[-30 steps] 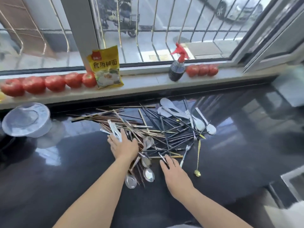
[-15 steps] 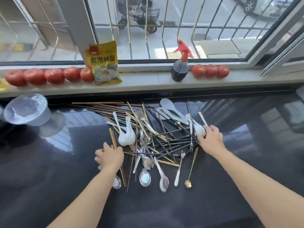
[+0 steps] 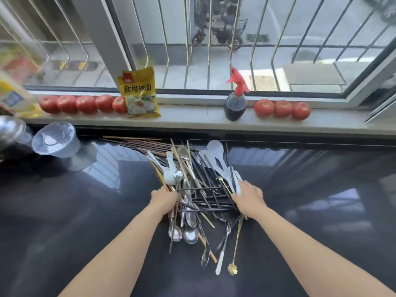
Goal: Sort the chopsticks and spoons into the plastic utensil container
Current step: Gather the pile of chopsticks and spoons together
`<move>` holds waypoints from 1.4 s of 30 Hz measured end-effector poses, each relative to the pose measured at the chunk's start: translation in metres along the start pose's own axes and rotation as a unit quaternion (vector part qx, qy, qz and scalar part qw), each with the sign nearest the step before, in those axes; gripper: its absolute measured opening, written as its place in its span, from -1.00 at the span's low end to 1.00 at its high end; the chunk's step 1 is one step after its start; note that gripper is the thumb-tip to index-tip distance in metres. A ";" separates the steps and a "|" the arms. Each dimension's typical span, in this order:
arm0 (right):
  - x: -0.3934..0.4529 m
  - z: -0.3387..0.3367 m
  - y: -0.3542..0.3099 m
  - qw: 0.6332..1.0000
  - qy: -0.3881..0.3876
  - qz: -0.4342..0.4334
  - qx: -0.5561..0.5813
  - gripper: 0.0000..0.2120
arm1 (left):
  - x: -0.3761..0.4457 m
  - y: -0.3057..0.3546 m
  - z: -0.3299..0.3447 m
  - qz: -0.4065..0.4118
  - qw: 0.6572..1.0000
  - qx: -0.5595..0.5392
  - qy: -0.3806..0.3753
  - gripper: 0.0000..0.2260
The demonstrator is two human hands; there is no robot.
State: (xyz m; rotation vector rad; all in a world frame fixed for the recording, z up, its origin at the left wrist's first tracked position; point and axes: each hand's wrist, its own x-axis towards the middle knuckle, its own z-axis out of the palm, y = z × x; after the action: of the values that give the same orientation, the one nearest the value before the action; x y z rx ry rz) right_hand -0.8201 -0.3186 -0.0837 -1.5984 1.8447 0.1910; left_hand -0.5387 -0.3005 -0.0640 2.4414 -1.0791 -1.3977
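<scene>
A tangled pile of chopsticks (image 3: 205,196), metal spoons (image 3: 190,234) and white spoons (image 3: 216,153) lies on the dark glossy counter (image 3: 85,221). My left hand (image 3: 164,199) presses against the pile's left side, its fingertips hidden among the utensils. My right hand (image 3: 249,198) presses on the right side, fingers lying over the white spoon handles. A fork (image 3: 224,243) and a gold-tipped spoon (image 3: 232,271) stick out toward me. A clear plastic container (image 3: 54,139) lies tilted at the far left, apart from both hands.
On the window sill (image 3: 192,116) stand rows of tomatoes (image 3: 85,103), a yellow packet (image 3: 140,93) and a dark spray bottle (image 3: 234,101). A metal pot (image 3: 10,129) and a yellow bottle (image 3: 12,95) sit at the far left edge.
Both hands have moved inward and pushed the spread utensils into a narrower, tighter pile. The view has tilted up and shifted slightly.
</scene>
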 end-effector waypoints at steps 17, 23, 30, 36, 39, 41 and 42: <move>-0.073 0.034 -0.049 0.978 0.153 0.075 0.119 -0.48 | 0.193 0.030 -0.188 0.260 0.819 0.500 0.108 -0.41; -0.088 0.047 -0.076 0.973 0.164 0.095 0.130 -0.54 | 0.184 -0.013 -0.180 0.322 0.793 0.496 0.149 -0.46; -0.107 0.061 -0.081 0.973 0.166 0.108 0.116 -0.54 | 0.136 -0.027 -0.147 0.298 0.820 0.463 0.157 -0.75; -0.118 0.071 -0.077 0.972 0.158 0.131 0.111 -0.55 | 0.081 -0.023 -0.083 0.268 0.886 0.366 0.093 -0.77; -0.121 0.074 -0.070 0.969 0.152 0.157 0.117 -0.52 | 0.070 -0.023 -0.070 0.247 0.931 0.265 0.048 -0.67; -0.125 0.076 -0.061 0.962 0.150 0.190 0.125 -0.50 | 0.067 -0.033 -0.075 0.190 0.967 0.169 0.033 -0.56; -0.127 0.077 -0.056 0.955 0.146 0.221 0.137 -0.49 | 0.066 -0.041 -0.078 0.159 0.977 0.141 0.031 -0.53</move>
State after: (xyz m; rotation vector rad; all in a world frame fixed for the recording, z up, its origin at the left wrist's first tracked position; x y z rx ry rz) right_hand -0.7362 -0.1872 -0.0519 -1.0512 2.3261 -0.1122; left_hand -0.4345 -0.3306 -0.0844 2.3259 -1.6644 -1.1272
